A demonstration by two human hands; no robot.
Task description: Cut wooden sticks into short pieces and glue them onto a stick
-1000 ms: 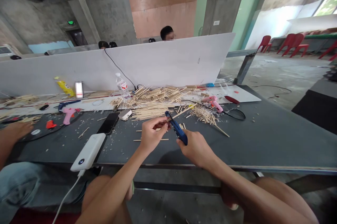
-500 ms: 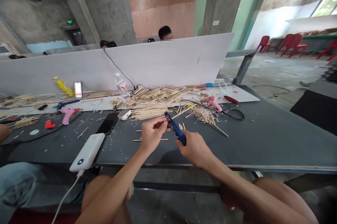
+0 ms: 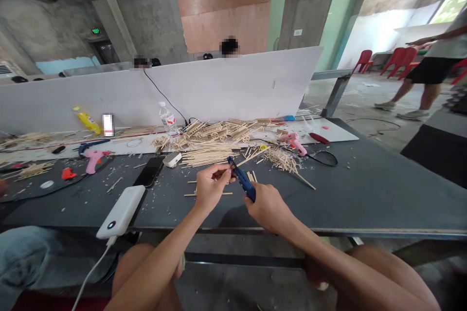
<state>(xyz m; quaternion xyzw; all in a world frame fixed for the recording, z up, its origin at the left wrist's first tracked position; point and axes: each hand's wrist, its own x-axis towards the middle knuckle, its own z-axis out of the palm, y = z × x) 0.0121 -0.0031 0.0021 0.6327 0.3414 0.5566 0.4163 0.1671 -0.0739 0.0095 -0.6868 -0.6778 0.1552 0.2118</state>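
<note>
Blue cutter [image 3: 243, 180] stays clasped in right grip [image 3: 268, 206], stick [image 3: 232, 167] in left [image 3: 211, 185]; person [image 3: 434, 65] appears.

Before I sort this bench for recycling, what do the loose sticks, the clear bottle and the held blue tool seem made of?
Loose sticks: probably bare wood or bamboo, pale tan and matt.
Clear bottle: likely plastic, glossy and see-through.
Held blue tool: perhaps plastic or coated metal, smooth; its even dark blue leaves that open.
</note>
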